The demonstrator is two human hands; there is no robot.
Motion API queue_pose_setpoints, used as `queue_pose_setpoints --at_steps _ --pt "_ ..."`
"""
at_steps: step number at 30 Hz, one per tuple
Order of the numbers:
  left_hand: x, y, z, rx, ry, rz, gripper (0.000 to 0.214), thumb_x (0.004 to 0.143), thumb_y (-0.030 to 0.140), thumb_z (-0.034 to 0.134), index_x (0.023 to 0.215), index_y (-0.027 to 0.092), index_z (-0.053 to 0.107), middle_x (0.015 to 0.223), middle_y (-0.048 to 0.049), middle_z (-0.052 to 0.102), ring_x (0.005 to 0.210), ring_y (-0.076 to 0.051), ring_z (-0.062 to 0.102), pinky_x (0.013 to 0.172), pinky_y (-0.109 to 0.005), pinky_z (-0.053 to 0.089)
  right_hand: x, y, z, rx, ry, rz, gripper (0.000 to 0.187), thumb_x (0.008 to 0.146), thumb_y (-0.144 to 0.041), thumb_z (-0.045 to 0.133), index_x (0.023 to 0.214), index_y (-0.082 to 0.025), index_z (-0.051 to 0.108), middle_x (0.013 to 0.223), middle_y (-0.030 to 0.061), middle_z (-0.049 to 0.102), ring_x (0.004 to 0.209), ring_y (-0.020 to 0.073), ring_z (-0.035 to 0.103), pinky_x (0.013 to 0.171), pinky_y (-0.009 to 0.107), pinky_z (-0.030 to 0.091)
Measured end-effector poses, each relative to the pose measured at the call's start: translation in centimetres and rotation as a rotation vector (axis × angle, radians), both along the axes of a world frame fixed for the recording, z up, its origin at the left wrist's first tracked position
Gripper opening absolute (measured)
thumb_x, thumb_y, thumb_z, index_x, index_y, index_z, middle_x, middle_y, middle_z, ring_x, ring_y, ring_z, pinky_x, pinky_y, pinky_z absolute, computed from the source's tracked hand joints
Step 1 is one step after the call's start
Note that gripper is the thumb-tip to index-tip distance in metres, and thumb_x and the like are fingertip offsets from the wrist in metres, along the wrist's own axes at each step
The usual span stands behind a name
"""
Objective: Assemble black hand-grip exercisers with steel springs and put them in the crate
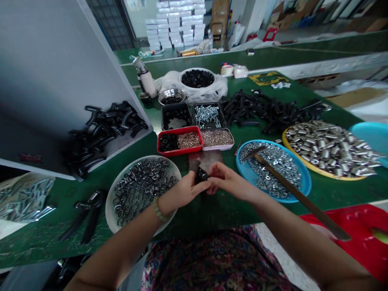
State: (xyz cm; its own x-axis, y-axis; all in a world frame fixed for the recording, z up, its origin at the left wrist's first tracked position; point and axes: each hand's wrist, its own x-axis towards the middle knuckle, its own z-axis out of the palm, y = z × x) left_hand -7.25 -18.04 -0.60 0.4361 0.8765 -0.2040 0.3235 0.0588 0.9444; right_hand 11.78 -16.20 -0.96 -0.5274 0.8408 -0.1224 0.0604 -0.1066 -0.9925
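My left hand (186,188) and my right hand (228,182) meet over a metal plate (212,158) at the middle of the bench. Between their fingertips is a small black part (201,174), mostly covered, so its exact kind is unclear. A dark brown cover wraps one finger of my left hand. Left of the hands stands a white basin (110,202) of metal rings (142,182). To their right, a blue tray (305,190) holds small metal nuts or washers (273,161), with a hammer (285,180) lying across it.
Beyond the hands are a red tray (178,152) of black and copper-coloured pieces and a black tray of screws (207,115). Black handles (251,107) lie heaped behind. Metal cylinders (333,147) fill a yellow tray at right. A hand gripper (87,214) lies at left.
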Motion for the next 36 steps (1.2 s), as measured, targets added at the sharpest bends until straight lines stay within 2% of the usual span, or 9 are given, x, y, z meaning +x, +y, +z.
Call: queue_pose_setpoints --at_steps 2,5,8,11,16,20,23,27,36 --pt "-0.3 1.6 -0.1 0.241 0.288 -0.055 0.042 0.093 0.038 0.041 0.126 0.013 0.049 0.103 -0.0099 0.062 0.096 -0.021 0.058 0.090 -0.037 0.046 -0.7 4.7 0.8 0.343 -0.334 -0.006 0.016 0.091 -0.032 0.049 0.096 -0.018 0.051 0.086 0.0041 0.064 0.074 0.0148 0.064 0.069 0.031 0.051" --pt "0.6 3.7 -1.3 0.640 0.666 -0.248 0.039 0.089 0.029 0.046 0.123 0.011 0.055 0.127 -0.0172 0.055 0.118 -0.028 0.049 0.106 -0.045 0.034 -3.4 11.8 1.3 0.887 -0.990 0.051 0.020 0.093 -0.022 0.045 0.100 -0.013 0.061 0.109 0.0142 0.064 0.102 0.0212 0.059 0.086 0.034 0.044" --pt "1.8 4.6 -3.6 0.843 0.822 -0.386 0.050 0.085 0.028 0.054 0.131 0.010 0.050 0.138 -0.0171 0.049 0.125 -0.028 0.045 0.114 -0.047 0.022 -6.4 15.9 0.7 0.994 -1.145 0.154 0.021 0.088 -0.013 0.046 0.094 -0.008 0.067 0.107 0.0197 0.066 0.107 0.0280 0.056 0.088 0.039 0.040" --pt "2.0 4.4 -5.3 0.870 0.788 -0.351 0.050 0.085 0.028 0.053 0.132 0.010 0.049 0.142 -0.0136 0.047 0.126 -0.025 0.044 0.116 -0.046 0.016 -7.9 17.2 -0.3 1.018 -1.172 0.191 0.021 0.085 -0.009 0.048 0.089 -0.007 0.068 0.099 0.0209 0.068 0.102 0.0297 0.058 0.086 0.041 0.039" --pt "1.5 3.2 -5.2 0.788 0.715 -0.216 0.035 0.085 0.029 0.054 0.119 0.021 0.059 0.133 -0.0070 0.055 0.124 -0.025 0.044 0.116 -0.055 0.007 -7.2 16.8 0.4 1.019 -1.164 0.146 0.024 0.087 -0.013 0.047 0.102 -0.006 0.064 0.101 0.0197 0.069 0.100 0.0275 0.060 0.086 0.038 0.039" --pt "1.8 3.1 -5.0 0.660 0.663 -0.064 0.058 0.078 0.028 0.060 0.133 0.021 0.044 0.122 -0.0077 0.061 0.120 -0.027 0.045 0.112 -0.062 0.007 -3.4 13.6 0.8 0.866 -0.874 0.050 0.026 0.090 -0.018 0.046 0.111 -0.014 0.060 0.103 0.0087 0.069 0.092 0.0172 0.062 0.081 0.029 0.044" --pt "2.1 3.3 -5.1 0.606 0.641 -0.024 0.060 0.073 0.025 0.062 0.130 0.020 0.045 0.122 -0.0088 0.060 0.117 -0.028 0.045 0.110 -0.057 0.020 0.1 9.7 -0.8 0.578 -0.578 -0.018 0.015 0.086 -0.024 0.052 0.093 -0.016 0.063 0.088 0.0029 0.069 0.080 0.0144 0.062 0.074 0.027 0.046" --pt "2.4 3.6 -5.0 0.614 0.651 -0.020 0.049 0.070 0.029 0.062 0.118 0.018 0.055 0.129 -0.0117 0.055 0.113 -0.031 0.047 0.098 -0.050 0.034 2.4 6.3 -3.8 0.426 -0.623 -0.063 0.014 0.086 -0.028 0.053 0.084 -0.016 0.061 0.076 0.0019 0.065 0.071 0.0146 0.059 0.065 0.027 0.045" --pt "2.4 3.4 -4.8 0.585 0.648 -0.010 0.055 0.070 0.029 0.062 0.123 0.017 0.048 0.128 -0.0112 0.056 0.116 -0.028 0.047 0.100 -0.047 0.032 1.0 5.8 -3.8 0.814 -0.991 0.064 0.016 0.092 -0.021 0.047 0.090 -0.012 0.061 0.088 0.0107 0.065 0.085 0.0206 0.057 0.077 0.032 0.040"
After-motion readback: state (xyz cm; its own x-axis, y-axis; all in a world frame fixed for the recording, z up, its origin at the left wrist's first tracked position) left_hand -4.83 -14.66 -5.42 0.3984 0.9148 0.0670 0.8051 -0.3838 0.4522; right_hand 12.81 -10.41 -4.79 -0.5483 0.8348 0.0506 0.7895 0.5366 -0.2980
